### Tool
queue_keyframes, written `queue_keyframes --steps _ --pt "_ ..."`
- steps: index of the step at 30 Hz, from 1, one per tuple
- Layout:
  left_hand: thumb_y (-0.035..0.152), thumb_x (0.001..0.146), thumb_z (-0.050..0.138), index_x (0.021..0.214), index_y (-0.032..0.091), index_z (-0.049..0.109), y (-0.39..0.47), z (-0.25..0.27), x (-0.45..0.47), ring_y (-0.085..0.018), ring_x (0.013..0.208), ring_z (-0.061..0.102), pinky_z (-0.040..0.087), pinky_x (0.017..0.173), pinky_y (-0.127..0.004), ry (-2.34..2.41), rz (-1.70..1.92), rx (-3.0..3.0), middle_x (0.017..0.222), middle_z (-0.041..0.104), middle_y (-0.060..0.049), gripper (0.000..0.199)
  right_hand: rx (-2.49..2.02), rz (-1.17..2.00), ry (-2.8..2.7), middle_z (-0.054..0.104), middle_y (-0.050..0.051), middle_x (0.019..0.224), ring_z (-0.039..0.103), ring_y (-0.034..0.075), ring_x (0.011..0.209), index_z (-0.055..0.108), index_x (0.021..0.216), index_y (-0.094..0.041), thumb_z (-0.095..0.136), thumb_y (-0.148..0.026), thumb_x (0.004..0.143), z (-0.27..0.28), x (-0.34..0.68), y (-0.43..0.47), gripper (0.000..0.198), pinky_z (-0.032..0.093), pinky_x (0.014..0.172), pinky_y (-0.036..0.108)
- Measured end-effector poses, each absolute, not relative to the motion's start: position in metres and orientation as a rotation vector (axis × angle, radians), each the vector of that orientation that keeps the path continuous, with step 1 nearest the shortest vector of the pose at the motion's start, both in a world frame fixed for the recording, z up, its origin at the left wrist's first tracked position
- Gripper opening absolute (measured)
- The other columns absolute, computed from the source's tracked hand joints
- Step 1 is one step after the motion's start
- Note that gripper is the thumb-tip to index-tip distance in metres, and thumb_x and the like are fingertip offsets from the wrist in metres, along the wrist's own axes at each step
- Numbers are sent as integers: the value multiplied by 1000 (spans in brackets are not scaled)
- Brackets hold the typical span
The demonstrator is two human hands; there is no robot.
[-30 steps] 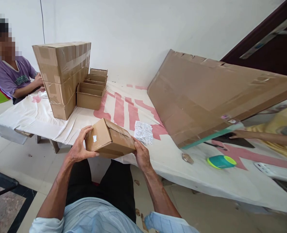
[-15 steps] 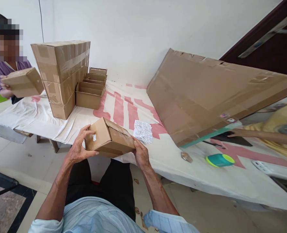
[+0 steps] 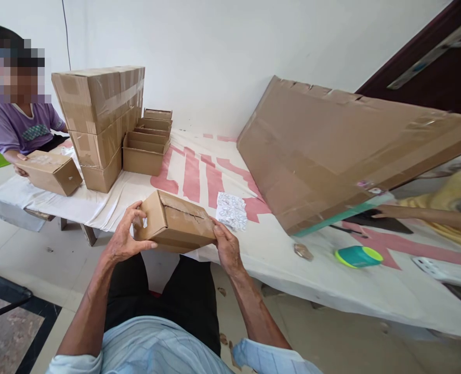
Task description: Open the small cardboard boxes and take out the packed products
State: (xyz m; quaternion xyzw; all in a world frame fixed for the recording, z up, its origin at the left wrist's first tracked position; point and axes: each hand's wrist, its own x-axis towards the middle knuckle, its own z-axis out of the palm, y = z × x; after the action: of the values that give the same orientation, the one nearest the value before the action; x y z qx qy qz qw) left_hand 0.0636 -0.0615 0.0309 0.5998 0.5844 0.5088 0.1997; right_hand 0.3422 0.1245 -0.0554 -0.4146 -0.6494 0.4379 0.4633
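1. Holds one small carton at the near edge of the counter, gripped at both ends, presumably for steadiness.
2. With left hand, spreads fingers wide around the left end, beside one small white label; with right hand, pinches the right end between thumb and fingers.
3. Just beyond, right: one patterned white sheet, probably laid for easy reach.
4. Far left: one stack, three tiers high, likely piled to save room; cannot tell the full carton count.
5. Right of that: at least three open-topped boxes, set close together.
6. Left of the stack: one second carton, steadied by a co-worker's hand.
7. Right: one teal cup, one brown lump, one large cardboard panel, perhaps dividing workspaces.
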Motion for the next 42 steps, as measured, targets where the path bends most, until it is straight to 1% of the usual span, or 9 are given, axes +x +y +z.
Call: queue_keyframes --steps 6,12,14,20,26,30,34,38,42 --pt "38 70 94 138 28 50 -62 22 51 -42 159 36 39 121 -60 1651 1434 1604 170 38 -18 81 -1013 991 -1651 75 13 139 65 36 134 79 130 -20 62 -66 94 -36 333 110 61 51 115 53" --pt "40 68 96 143 31 47 -65 3 34 -42 159 36 49 112 -54 1581 1446 1477 172 34 -18 90 -938 886 -1770 75 15 136 68 33 127 77 129 -17 57 -57 98 -23 320 102 54 56 108 48" --pt "42 68 96 141 31 48 -66 -2 30 -42 160 36 49 111 -52 1563 1464 1446 173 33 -18 88 -916 870 -1797 74 16 136 68 33 126 76 130 -17 57 -56 99 -21 317 100 53 58 103 47" --pt "53 75 89 126 29 54 -65 -1 25 -41 156 42 50 107 -47 1503 1502 1384 171 40 -17 66 -888 837 -1840 73 16 136 67 32 125 75 131 -19 54 -54 102 -19 316 95 50 60 96 43" --pt "55 76 86 120 27 59 -61 5 24 -41 153 47 51 106 -47 1577 1472 1374 167 45 -16 59 -844 826 -1842 73 15 131 68 30 119 74 131 -20 53 -55 102 -22 316 95 50 61 93 42" --pt "53 79 84 123 27 61 -62 11 22 -40 152 48 53 106 -48 1630 1398 1407 167 45 -15 56 -833 826 -1850 73 15 129 69 29 113 73 132 -20 54 -56 102 -21 316 95 50 61 90 42" --pt "54 83 79 133 28 64 -62 12 20 -40 153 44 53 109 -50 1682 1355 1473 166 45 -14 58 -823 832 -1873 72 15 128 69 29 110 71 135 -20 53 -56 103 -19 317 94 52 62 88 42" --pt "54 82 80 138 29 63 -56 10 16 -39 153 43 51 112 -51 1677 1349 1492 165 43 -14 63 -822 842 -1893 70 15 133 68 29 114 69 138 -20 52 -60 103 -17 316 94 56 61 90 42" --pt "56 83 79 136 28 63 -48 11 12 -39 151 45 52 111 -50 1654 1352 1494 161 45 -14 62 -796 887 -1907 68 16 139 67 30 119 66 142 -21 53 -65 102 -19 314 97 61 61 94 43"
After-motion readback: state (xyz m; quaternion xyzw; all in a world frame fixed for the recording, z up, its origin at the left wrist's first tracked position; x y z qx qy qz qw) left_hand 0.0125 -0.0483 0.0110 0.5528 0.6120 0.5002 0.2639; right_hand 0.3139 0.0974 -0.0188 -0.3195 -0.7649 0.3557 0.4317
